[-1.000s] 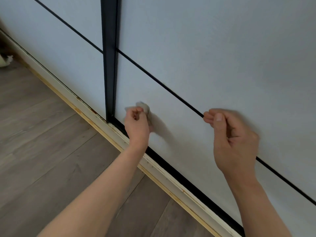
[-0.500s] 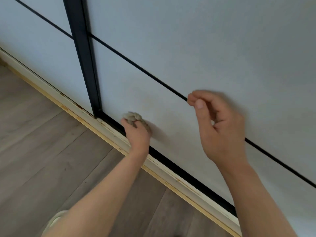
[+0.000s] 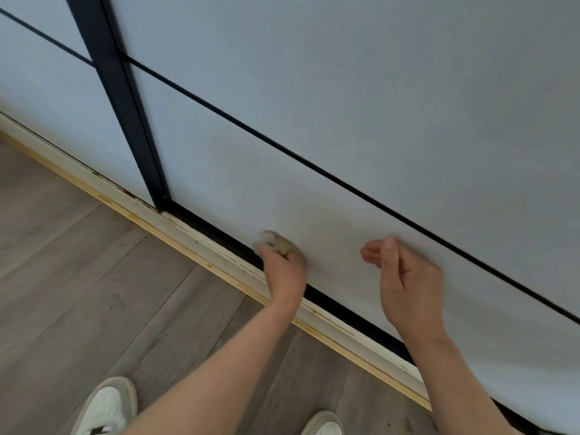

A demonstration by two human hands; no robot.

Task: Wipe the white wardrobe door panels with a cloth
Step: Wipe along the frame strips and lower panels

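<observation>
Gripping a bunched beige cloth point(image 3: 279, 243), the left hand point(image 3: 284, 271) pressed it against the lowest white door panel point(image 3: 238, 189), just above the black bottom rail point(image 3: 219, 235). The right hand point(image 3: 408, 287) was beside it near the same panel, fingers curled, holding nothing; contact with the panel could not be told. Two white shoes point(image 3: 106, 409) stood on the grey wood floor point(image 3: 78, 262) below
</observation>
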